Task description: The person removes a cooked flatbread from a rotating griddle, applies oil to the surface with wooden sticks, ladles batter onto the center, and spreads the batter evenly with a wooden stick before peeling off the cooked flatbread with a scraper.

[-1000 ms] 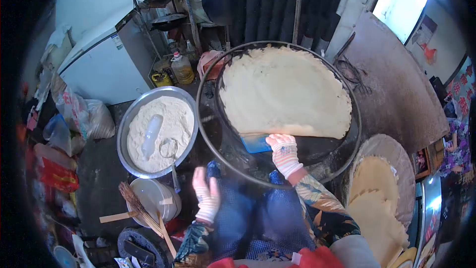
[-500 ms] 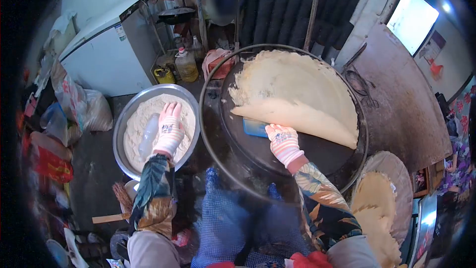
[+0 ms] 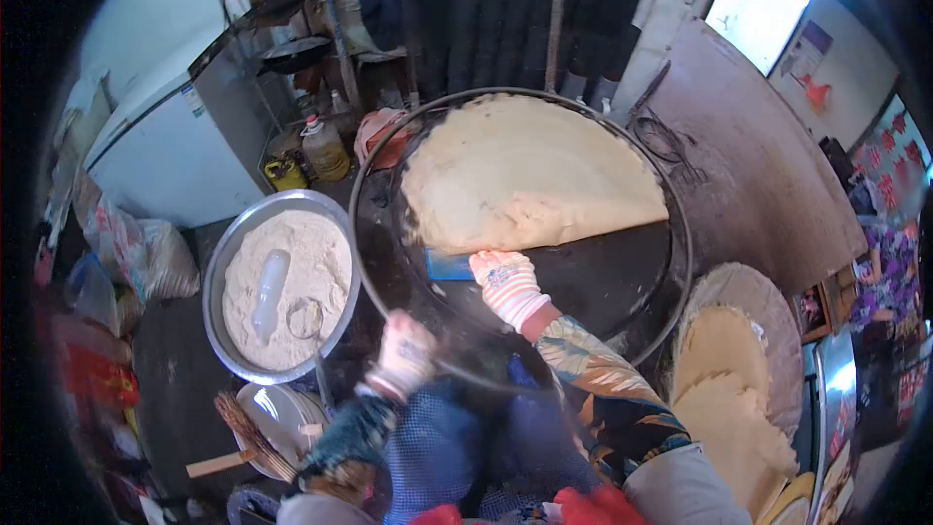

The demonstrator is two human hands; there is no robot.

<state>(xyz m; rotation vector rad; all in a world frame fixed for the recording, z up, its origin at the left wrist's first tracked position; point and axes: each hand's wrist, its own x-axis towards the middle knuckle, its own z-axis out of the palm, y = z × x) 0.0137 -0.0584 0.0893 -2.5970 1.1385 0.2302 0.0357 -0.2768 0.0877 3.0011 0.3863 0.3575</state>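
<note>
My right hand [image 3: 505,284], in a striped knit glove, is closed on the edge of a blue scraper [image 3: 449,265]. The scraper lies against the left front edge of a large thin pancake [image 3: 535,165], whose front part is folded back over itself. The pancake covers the rear part of a round dark griddle [image 3: 583,277]. My gloved left hand [image 3: 403,355] is just outside the griddle's front left rim, its fingers blurred. To its left stands a metal basin [image 3: 216,306] of pale floury mass [image 3: 311,243], with a clear plastic bottle [image 3: 271,297] and a round-rimmed thing [image 3: 304,317] in it.
A raised metal ring [image 3: 687,233] surrounds the griddle. Finished pancakes [image 3: 724,408] lie on a round board [image 3: 789,369] at right. A white bowl [image 3: 282,408] with a brush [image 3: 238,423] sits below the basin. Oil bottles [image 3: 326,151] and a white freezer [image 3: 170,160] stand behind.
My left hand has left the basin and moved right and toward my body. The pancake's front fold now lies farther back and flatter. My right hand keeps the scraper. The view has shifted.
</note>
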